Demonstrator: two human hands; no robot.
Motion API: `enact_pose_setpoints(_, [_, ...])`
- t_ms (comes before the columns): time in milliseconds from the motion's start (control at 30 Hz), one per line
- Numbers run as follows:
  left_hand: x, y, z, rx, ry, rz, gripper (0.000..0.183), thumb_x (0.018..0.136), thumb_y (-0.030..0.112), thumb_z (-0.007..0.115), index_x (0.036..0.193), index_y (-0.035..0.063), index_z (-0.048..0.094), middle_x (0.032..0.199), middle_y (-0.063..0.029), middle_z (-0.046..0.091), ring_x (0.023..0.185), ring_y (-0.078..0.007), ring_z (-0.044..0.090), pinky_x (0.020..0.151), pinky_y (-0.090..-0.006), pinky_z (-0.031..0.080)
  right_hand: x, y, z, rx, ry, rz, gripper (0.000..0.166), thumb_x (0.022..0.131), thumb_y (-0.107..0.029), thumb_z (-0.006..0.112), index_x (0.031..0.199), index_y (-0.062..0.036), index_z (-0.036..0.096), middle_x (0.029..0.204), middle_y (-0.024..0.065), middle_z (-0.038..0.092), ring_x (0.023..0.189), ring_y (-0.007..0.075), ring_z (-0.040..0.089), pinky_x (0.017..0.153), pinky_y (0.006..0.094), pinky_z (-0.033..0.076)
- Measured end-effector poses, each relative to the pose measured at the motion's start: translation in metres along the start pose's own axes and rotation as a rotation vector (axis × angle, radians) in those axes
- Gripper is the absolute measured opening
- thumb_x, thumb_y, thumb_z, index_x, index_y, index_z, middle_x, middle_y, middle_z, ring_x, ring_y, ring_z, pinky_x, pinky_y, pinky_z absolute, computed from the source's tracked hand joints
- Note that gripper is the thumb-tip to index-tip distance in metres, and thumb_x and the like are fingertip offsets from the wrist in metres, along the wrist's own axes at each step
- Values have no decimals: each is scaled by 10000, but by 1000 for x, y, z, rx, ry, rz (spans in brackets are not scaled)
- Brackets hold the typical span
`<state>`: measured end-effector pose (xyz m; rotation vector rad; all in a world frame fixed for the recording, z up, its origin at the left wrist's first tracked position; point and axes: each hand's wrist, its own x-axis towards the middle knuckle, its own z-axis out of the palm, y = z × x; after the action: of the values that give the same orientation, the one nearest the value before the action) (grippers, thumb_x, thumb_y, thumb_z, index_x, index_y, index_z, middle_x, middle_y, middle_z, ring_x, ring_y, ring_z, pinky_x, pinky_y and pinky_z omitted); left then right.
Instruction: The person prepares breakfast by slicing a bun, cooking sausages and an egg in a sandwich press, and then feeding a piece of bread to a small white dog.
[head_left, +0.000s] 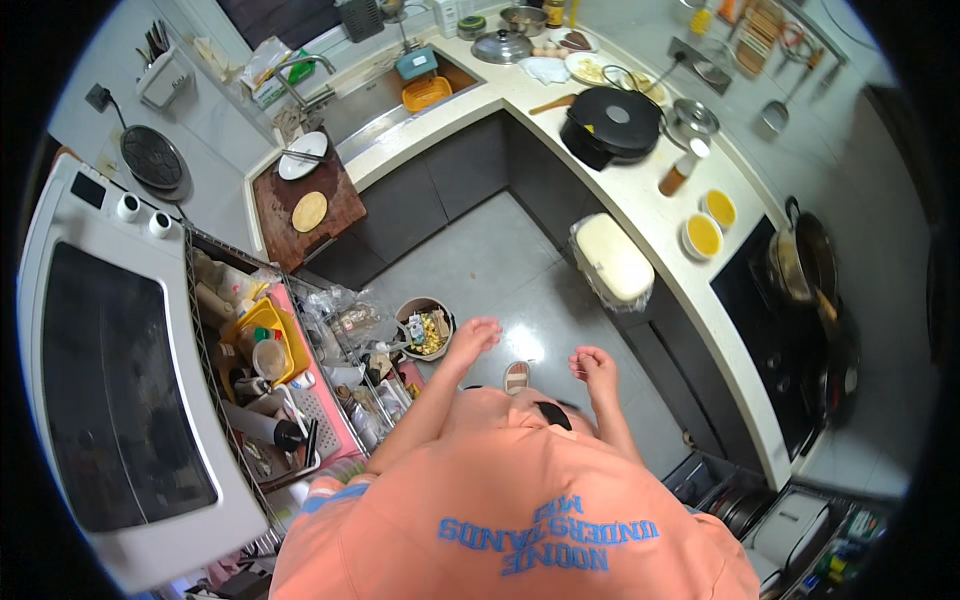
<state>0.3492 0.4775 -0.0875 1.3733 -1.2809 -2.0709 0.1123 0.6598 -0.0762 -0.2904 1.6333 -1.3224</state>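
Note:
My left hand (477, 340) hangs in the air over the floor, empty, its fingers apart, just right of a waste bin (425, 328) with scraps in it. My right hand (595, 367) is also raised over the floor, its fingers curled; whether something small is between them cannot be told. On the dark wooden board (341, 191) at the left lie a round flat cake (310, 211) and a white oval plate (303, 156) with a metal utensil across it. A closed black electric griddle (616, 124) stands on the right counter, near a bottle of brown liquid (683, 169) and two bowls of yellow liquid (703, 236).
A lidded cream bin (613, 257) hangs off the right cabinets. Farther right, a pan (806, 259) sits on the black hob (757, 322). The sink (375, 105) is at the back. A crowded wire rack (330, 375) and a white oven (120, 390) flank my left.

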Motion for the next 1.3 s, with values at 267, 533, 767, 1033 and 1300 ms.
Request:
enact_pose_setpoints(267, [125,99,-26,-155,78,61,330,978,285,634,1230,73,608,1137,-52,703,924,-132,658,842,-289,511,140,-107,63,-107,-260,23,170,1012,-96,547,1125,-19,647,931,63,715,760,114,655,678,248,547])
enact_pose_setpoints(533, [205,142,-84,-206,225,-69,333,1011,281,596,1270,71,590,1192,-61,680,987,-150,655,864,-302,533,301,-177,134,-222,-361,117,155,1018,-77,533,1087,-17,657,919,69,714,751,111,656,655,241,532])
enact_pose_setpoints(767, [247,199,-144,-388,461,-7,312,1014,258,603,1265,73,594,1160,-60,691,957,-141,664,841,-293,539,389,-241,253,-369,-588,98,174,1017,-105,547,1119,-16,656,950,57,709,773,103,653,685,235,528])
enact_pose_setpoints(1033, [305,247,-223,-199,289,31,255,998,251,617,1170,64,645,1087,-40,697,943,-120,655,847,-280,527,432,-266,363,-353,-598,143,166,1011,-100,553,1122,-43,663,955,37,717,790,94,648,712,243,522])
enact_pose_setpoints(1300, [330,307,-309,-291,388,239,137,940,166,645,935,37,690,881,-18,686,811,-88,626,730,-227,489,458,-280,455,-392,-623,127,167,1007,-70,548,1123,-19,657,919,50,706,742,89,637,655,229,512])
